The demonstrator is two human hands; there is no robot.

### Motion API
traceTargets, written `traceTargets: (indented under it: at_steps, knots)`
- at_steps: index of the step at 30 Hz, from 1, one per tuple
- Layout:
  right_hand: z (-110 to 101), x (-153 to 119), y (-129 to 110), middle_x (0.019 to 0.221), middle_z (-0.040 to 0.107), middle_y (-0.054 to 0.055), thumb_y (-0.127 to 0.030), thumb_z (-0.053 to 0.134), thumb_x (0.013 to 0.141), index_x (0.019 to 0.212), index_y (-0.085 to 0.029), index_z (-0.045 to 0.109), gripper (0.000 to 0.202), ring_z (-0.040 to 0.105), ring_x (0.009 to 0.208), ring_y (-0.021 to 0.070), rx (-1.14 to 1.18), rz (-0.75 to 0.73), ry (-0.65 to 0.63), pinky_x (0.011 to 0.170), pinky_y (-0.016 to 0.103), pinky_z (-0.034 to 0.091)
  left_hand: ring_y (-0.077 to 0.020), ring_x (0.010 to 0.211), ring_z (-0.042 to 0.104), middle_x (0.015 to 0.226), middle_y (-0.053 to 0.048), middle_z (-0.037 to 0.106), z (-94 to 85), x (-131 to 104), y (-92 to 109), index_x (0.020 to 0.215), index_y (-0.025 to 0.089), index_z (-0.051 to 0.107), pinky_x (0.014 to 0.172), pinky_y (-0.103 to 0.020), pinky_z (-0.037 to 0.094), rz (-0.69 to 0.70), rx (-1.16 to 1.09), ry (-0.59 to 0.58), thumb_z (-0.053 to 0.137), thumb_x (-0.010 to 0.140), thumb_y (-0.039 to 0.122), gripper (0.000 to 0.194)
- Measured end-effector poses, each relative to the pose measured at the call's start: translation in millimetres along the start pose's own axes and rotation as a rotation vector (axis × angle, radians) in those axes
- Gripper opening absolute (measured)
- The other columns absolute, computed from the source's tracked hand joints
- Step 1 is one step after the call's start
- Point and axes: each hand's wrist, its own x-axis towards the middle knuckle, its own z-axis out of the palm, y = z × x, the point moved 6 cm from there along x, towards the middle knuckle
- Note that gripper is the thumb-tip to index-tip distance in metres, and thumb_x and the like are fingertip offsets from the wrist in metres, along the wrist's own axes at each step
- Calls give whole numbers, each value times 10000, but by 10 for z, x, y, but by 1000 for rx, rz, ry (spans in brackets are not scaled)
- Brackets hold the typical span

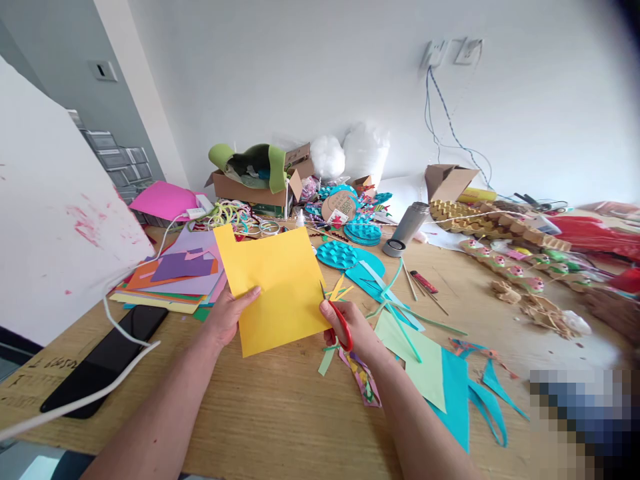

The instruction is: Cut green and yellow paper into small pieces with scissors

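Observation:
A yellow sheet of paper, with a notch cut from its top left corner, is held up above the table. My left hand grips its lower left edge, thumb on the front face. At the right edge of the sheet, my right hand is closed on red-handled scissors; their blades lie close to the paper's edge, and whether they touch it I cannot tell. Thin yellow strips lie just behind the scissors. Below my right hand are a small green strip and a patterned paper piece.
Stacked coloured paper and a black phone with a white cable across it lie left. Light green paper, blue paper and offcuts spread right. Behind stand a metal flask, a craft box and egg cartons.

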Motion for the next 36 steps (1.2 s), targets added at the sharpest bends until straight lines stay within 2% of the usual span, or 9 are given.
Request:
traceTargets:
  at_steps: [8, 14, 22, 25, 30, 36]
  knots:
    - [-6, 3, 1, 393, 516, -4, -674, 468, 831, 535, -183, 469, 573, 419, 323, 79, 1, 10, 49, 368, 191, 283, -333, 1038, 659, 1137, -139, 707, 26, -10, 19, 1077, 170, 675, 905, -450, 514, 6, 1, -12, 855, 572, 365, 571]
    - [13, 3, 27, 342, 443, -36, -678, 514, 798, 544, -201, 440, 546, 389, 290, 84, 66, 43, 71, 339, 200, 240, -327, 1036, 660, 1169, -146, 692, 36, -16, 22, 1080, 169, 675, 903, -439, 517, 12, 2, -21, 851, 581, 368, 566]
    - [-5, -35, -35, 390, 503, -7, -719, 452, 807, 553, -191, 475, 587, 446, 333, 94, 87, 37, 13, 367, 206, 323, -329, 1022, 667, 1146, -146, 701, 70, -38, 52, 1173, 177, 632, 913, -455, 510, 20, 9, -27, 858, 568, 367, 674]
    - [-15, -38, -31, 407, 510, -8, -742, 451, 787, 599, -185, 512, 591, 476, 352, 107, 93, 68, -10, 365, 209, 343, -325, 1021, 668, 1150, -137, 701, 72, -36, 47, 1157, 185, 641, 914, -454, 510, 20, 8, -30, 857, 569, 361, 651]
    - [-16, -25, -15, 425, 513, 1, -730, 433, 810, 574, -178, 505, 604, 502, 379, 113, 79, 27, -12, 374, 208, 359, -320, 1017, 669, 1122, -140, 713, 69, -27, -18, 1093, 159, 675, 899, -427, 522, -29, 4, -73, 836, 610, 341, 541]
    - [-11, -17, 8, 476, 510, -7, -714, 495, 787, 609, -172, 524, 572, 519, 390, 119, 120, 42, 23, 365, 211, 368, -350, 1022, 664, 1116, -161, 713, 66, -37, -47, 1088, 144, 687, 873, -442, 537, -76, 14, -73, 840, 598, 354, 555]
